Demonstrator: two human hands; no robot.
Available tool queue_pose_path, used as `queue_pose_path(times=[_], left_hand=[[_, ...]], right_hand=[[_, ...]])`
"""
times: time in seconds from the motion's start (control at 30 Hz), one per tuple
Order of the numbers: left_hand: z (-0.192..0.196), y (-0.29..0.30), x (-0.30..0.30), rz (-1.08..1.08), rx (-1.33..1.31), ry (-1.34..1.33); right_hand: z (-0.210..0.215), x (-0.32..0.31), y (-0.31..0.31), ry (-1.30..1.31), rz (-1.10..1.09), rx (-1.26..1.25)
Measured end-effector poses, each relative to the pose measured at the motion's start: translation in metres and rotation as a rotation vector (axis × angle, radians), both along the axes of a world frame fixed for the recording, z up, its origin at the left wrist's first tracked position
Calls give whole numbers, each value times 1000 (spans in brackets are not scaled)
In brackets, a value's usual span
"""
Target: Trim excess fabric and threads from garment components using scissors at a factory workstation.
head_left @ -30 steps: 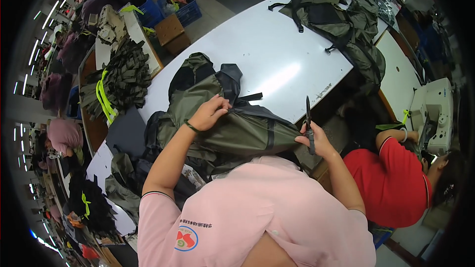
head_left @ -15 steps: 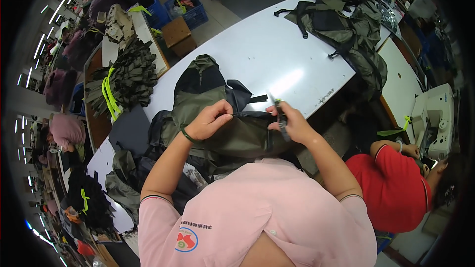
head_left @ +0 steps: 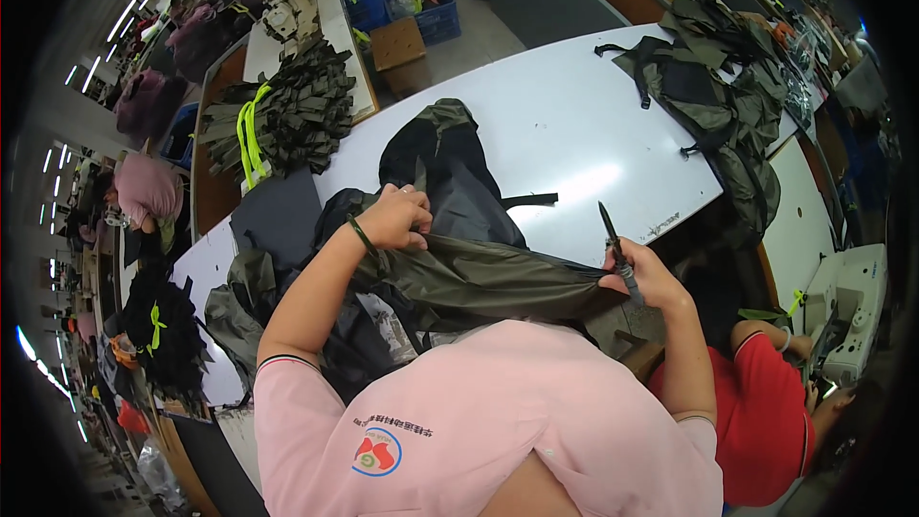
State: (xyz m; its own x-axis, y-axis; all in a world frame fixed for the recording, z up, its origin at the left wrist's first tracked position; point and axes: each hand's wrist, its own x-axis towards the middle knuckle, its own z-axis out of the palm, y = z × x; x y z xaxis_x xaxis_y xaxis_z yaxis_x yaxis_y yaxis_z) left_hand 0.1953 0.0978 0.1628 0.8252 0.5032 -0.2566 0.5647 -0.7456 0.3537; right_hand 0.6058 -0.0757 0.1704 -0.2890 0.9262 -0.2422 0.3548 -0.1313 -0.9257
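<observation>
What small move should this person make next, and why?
Perhaps turn the dark pointed tool toward the olive fabric: its upper edge is stretched between the left grip and right grip, while the tool, held in the right, points away from it.

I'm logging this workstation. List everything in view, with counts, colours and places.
Table: one, white, centre
Bag piece: one, olive and black, table's near edge
Cutting tool: one, dark, bag piece's right end
Bag pile: one, olive and black, table's right end
Strip bundle: one, olive, yellow-green tie, upper left
Crates: at least two, blue, upper left
Box: one, brown, beside the crates
Sewing machines: at least two, pale, right and upper left
Co-workers: at least two, red top lower right, pink top left
Own shirt: one, pink, bottom
Left hand: one, bare, green bangle, on the bag piece
Right hand: one, bare, holding the cutting tool
</observation>
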Motion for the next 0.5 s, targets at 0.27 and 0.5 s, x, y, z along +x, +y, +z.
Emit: queue_pose_path(times=[0.27, 0.5], left_hand=[[5, -15, 3, 78, -137, -447], [1, -26, 8, 258, -715, -505]], right_hand=[[-23, 9, -5, -75, -123, -32], [-39, 19, -4, -99, -132, -83]])
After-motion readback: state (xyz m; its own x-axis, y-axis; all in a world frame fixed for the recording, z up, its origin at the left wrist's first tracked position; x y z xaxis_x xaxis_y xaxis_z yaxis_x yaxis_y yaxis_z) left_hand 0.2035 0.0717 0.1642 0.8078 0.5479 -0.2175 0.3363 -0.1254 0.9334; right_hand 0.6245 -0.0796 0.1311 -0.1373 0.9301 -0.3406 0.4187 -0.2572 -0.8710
